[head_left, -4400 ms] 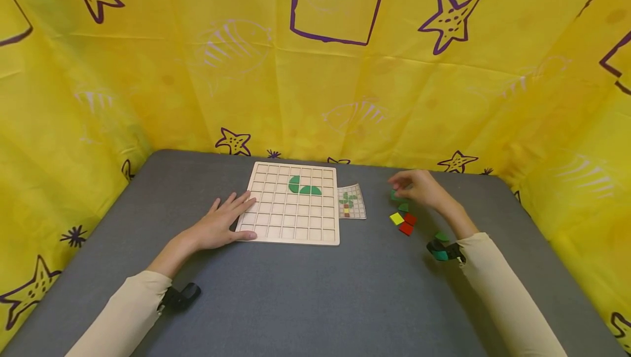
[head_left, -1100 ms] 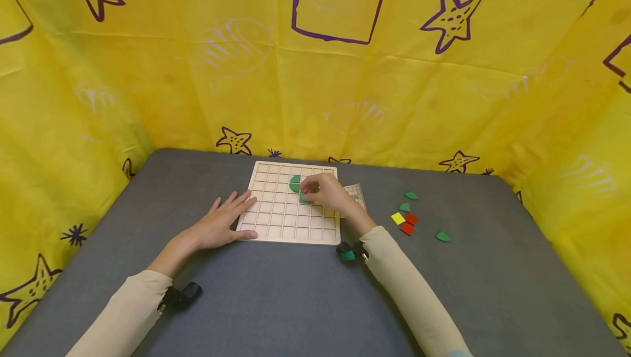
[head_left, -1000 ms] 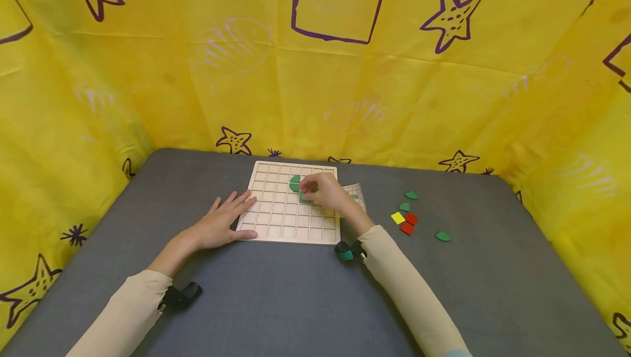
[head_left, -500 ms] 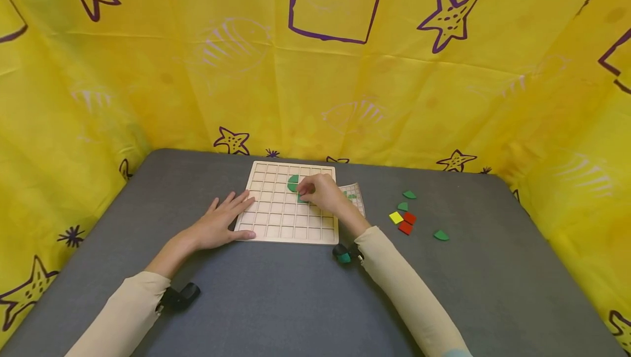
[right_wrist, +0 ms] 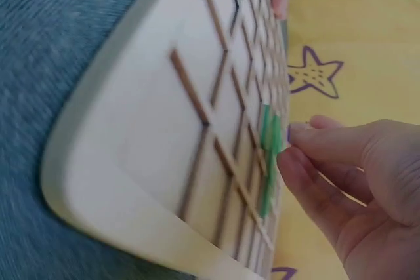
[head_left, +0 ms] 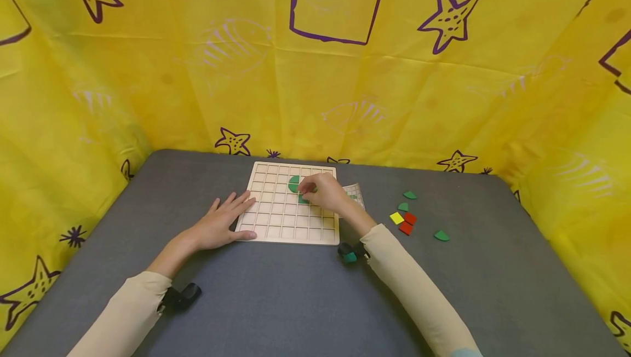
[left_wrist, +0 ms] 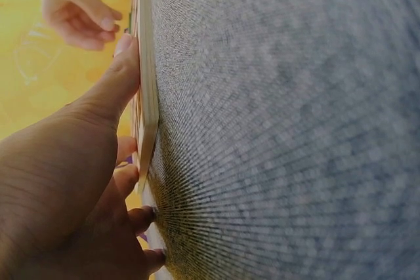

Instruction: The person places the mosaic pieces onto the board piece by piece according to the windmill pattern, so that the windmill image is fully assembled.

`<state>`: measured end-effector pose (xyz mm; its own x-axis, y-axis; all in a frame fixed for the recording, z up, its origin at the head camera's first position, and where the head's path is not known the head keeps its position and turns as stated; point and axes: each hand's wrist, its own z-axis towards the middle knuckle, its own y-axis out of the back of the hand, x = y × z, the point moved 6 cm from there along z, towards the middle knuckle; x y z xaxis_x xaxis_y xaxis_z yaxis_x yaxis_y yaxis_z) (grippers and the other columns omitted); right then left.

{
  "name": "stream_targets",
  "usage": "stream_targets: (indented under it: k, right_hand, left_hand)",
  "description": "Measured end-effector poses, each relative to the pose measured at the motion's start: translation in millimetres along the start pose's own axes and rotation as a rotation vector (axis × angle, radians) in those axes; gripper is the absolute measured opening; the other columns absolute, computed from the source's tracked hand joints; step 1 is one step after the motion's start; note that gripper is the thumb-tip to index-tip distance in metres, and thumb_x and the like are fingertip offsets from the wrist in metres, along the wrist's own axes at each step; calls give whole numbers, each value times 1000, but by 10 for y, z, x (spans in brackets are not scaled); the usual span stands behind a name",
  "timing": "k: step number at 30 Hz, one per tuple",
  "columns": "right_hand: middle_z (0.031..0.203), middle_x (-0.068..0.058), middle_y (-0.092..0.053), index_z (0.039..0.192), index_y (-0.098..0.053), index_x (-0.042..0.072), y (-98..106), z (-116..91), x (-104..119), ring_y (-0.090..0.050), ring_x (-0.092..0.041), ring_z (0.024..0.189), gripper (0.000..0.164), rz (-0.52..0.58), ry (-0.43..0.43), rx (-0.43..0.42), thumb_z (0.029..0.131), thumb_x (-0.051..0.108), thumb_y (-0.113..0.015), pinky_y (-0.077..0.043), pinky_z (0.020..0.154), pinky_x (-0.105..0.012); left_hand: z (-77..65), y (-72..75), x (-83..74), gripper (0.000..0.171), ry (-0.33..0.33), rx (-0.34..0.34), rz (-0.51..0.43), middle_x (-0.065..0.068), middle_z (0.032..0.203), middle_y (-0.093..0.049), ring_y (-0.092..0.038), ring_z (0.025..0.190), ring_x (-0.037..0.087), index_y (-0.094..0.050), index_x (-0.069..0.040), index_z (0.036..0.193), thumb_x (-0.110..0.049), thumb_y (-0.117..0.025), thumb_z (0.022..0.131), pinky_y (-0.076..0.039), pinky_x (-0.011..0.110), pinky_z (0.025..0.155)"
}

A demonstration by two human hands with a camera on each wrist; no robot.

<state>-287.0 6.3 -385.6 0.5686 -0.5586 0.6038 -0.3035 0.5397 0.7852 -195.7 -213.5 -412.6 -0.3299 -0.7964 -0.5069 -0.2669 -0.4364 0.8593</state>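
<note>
1. The left hand [head_left: 222, 225] is lying at the left side of the board [head_left: 276, 220], its fingers spreading wide; the thumb is resting on the board near its near left corner.
2. The right hand [head_left: 327, 193] is reaching over the right half of the board, its fingers bending and the tips sitting close together. Whether they are pinching, pressing or just nearing the green tile [head_left: 302, 200] under them, I cannot tell.
3. That tile is lying on the board, the hand partly hiding it.
4. Slightly farther back and to the left, the green pair [head_left: 293, 188] is filling two neighbouring cells, its curve facing left.
5. The card [head_left: 356, 190] is lying against the board's right side, the right hand and wrist partly covering it.
6. Well to the right, on the grey table [head_left: 276, 297], three loose greens [head_left: 441, 235] are lying apart from each other; the yellow [head_left: 396, 218] and two reds [head_left: 406, 228] are clustering near two of them.
7. Behind the table, a yellow cloth [head_left: 340, 72] is hanging.
</note>
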Motion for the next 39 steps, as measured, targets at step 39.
stream_targets:
  k: [39]
  right_hand:
    - [95,-14,-72,106,-71,-4,678,-560,-383,-67,-23,87,18,-97,-8,-10,87,-3,-70,-56,80,-36]
  left_hand:
    - [-13,4,-5,90,0,-3,9,19,161,-18,-9,145,51,-30,-6,154,-53,-67,87,0,70,110]
